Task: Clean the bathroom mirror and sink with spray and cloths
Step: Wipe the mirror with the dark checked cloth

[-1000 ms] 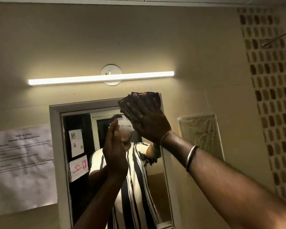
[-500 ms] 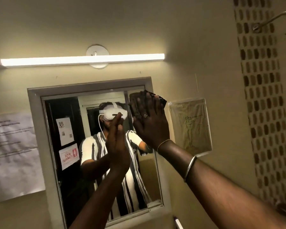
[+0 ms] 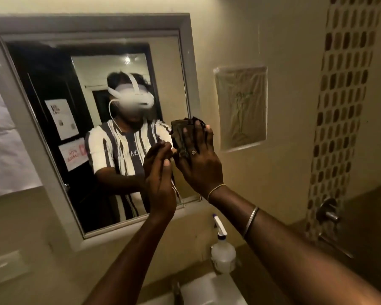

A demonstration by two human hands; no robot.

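A grey-framed mirror (image 3: 53,69) hangs on the beige wall and reflects a person. My right hand (image 3: 198,164) presses a dark folded cloth (image 3: 180,133) flat against the glass near the mirror's right edge, fingers straight and spread. My left hand (image 3: 158,183) is raised edge-on right beside it, fingers straight, touching the glass or held just in front of it. A clear spray bottle (image 3: 223,253) with a white trigger stands on the ledge below the mirror. The white sink (image 3: 211,289) shows at the bottom, with a tap (image 3: 176,291) at its back.
Paper notices (image 3: 7,150) hang left of the mirror and a plastic-covered drawing (image 3: 241,106) hangs to its right. A strip of brown mosaic tiles (image 3: 341,106) runs down the right wall above a metal valve (image 3: 327,211). A grey plate (image 3: 5,266) sits low on the left wall.
My right hand has wiped the cloth down from the mirror's top right corner to the lower right part. The left hand moved down with it, and the view dropped to show bottle and sink.
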